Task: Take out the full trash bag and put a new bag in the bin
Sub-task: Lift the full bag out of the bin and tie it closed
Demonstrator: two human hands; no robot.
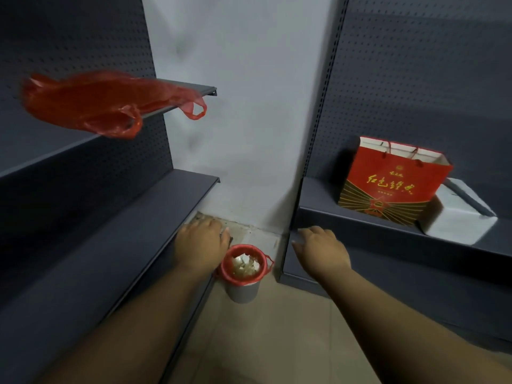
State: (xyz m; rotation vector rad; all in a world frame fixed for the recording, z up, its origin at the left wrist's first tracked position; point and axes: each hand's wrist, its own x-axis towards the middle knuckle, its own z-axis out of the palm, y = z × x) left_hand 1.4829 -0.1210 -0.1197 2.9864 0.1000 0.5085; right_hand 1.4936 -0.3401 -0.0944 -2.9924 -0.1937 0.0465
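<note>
A small grey bin (243, 291) stands on the floor in the corner between two shelf units. A red trash bag (227, 268) lines it, folded over the rim, with white crumpled paper (245, 266) inside. My left hand (202, 242) hovers just left of the bin with fingers spread, holding nothing. Right of the bin, my right hand (322, 249) is also spread and holds nothing. A spare red plastic bag (102, 102) lies flat on the upper left shelf, its handles hanging over the edge.
Dark grey pegboard shelf units (83, 245) flank the corner on both sides. A red paper gift bag (393, 181) and a white foam box (460, 217) sit on the right shelf. A white wall (243, 106) stands behind the bin; the floor is beige tile (263, 342).
</note>
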